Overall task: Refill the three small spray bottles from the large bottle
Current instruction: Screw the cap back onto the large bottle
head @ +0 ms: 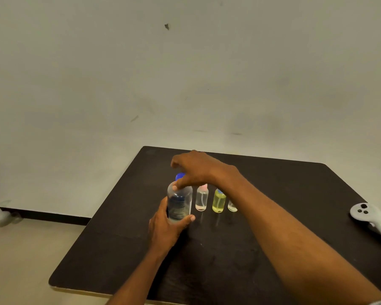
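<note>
My view: large bottle (179,202), clear, upright, blue cap (180,176) on. Just right of it, upright in a row: pink-topped spray bottle (201,199), clear; yellow spray bottle (218,201); third spray bottle (232,206), clear, mostly hidden from me

Dark desk (123,249), pale wall (185,73)
White controller (370,219) lies near the desk's right edge; black baseboard (53,216) meets the floor (20,260).

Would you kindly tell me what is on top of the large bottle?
A blue cap tops the large bottle; the right hand arches over it, covering most of the cap, so its grip is unclear.
</note>
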